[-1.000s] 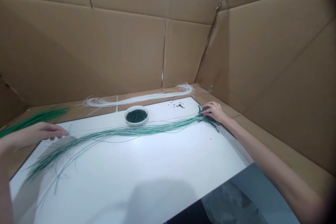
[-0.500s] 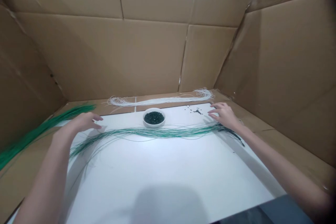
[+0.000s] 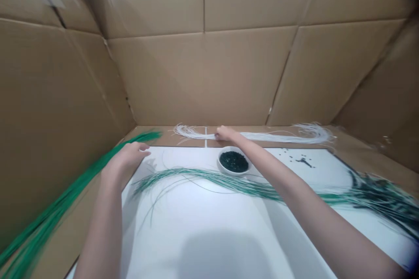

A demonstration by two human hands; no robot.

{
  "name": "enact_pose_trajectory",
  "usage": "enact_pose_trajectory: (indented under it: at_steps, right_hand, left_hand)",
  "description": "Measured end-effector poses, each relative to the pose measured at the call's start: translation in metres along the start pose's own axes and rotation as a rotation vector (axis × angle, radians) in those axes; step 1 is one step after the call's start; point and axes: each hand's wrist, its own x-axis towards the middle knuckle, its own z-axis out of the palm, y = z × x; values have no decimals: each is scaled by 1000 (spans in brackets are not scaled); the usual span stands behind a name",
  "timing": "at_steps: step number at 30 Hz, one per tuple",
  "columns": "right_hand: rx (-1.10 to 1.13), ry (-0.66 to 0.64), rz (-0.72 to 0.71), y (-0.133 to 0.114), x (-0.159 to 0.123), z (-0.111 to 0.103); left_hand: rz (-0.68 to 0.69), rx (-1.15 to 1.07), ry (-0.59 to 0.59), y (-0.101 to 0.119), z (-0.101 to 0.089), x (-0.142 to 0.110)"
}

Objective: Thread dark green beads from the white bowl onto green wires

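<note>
Right hand touches the white strands just behind the white bowl (from my console I cannot tell whether it grips); left hand hangs open near the green strands on the cardboard.

Bowl of beads on board behind strands

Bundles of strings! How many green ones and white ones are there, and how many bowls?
Green bundles: 2
White bundle: 1
Bowl: 1
Total: 4
</note>
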Motion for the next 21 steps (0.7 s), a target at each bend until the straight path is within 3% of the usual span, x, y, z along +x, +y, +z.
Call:
enact_pose_trajectory:
  at_steps: [4,8,15,21]
  right_hand:
    - [-67,-11,0,-3,16,0]
    - [-110,-31,-7,-5,20,1]
    - [-129,-40,-60,-7,25,-8]
    - [-131,5,-91,6,25,-21]
  left_hand:
    - [-131,-11,-55,-38,-6,4]
    - [-191,-40,-45,-53,-3,7]
    - [-57,10,41,-41,29,20]
    - [27,35,92,-32,58,69]
